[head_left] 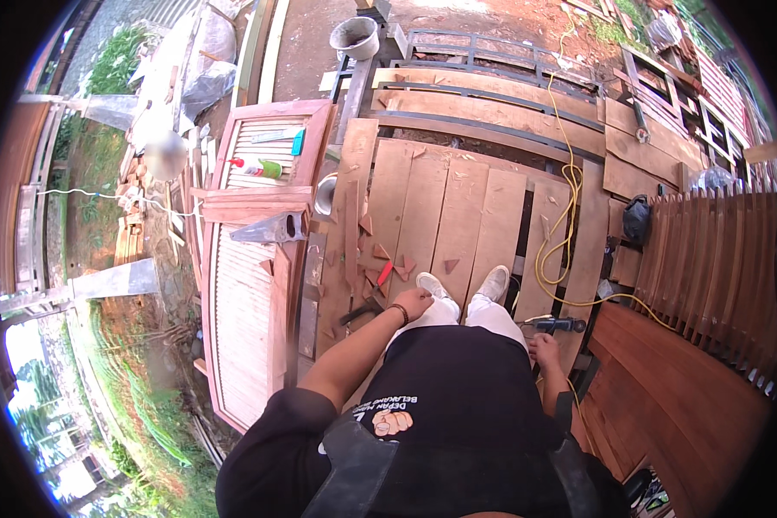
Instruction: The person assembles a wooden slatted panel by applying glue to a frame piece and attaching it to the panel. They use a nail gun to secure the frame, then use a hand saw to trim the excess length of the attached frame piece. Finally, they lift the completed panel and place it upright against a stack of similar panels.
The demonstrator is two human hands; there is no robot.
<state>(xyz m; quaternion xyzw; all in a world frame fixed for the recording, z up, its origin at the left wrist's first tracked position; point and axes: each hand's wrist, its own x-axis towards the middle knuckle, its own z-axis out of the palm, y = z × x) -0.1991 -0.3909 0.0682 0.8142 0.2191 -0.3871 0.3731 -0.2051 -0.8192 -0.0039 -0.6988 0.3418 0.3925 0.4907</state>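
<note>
My left hand (413, 302), with a bracelet at the wrist, rests by my left thigh. Its fingers are loosely bent and apart, with nothing seen in them. Low at my right side hangs my right hand (544, 350), its fingers partly visible and slack, with nothing seen in them. Just beyond it lies a dark power tool, perhaps an angle grinder (563, 325); a gap seems to separate them. Beside my left foot lie a red-handled tool (384, 274) and small triangular wood offcuts (404, 262). A dark tool, partly hidden by my left forearm, lies near them (360, 312).
A louvred wooden door (243, 315) lies at left, bearing a handsaw (269, 229) and a teal-handled square (297, 142). A yellow cord (570, 216) loops over the planks (464, 198). Slats (708, 250) stand at right, and a bucket (355, 36) stands far off.
</note>
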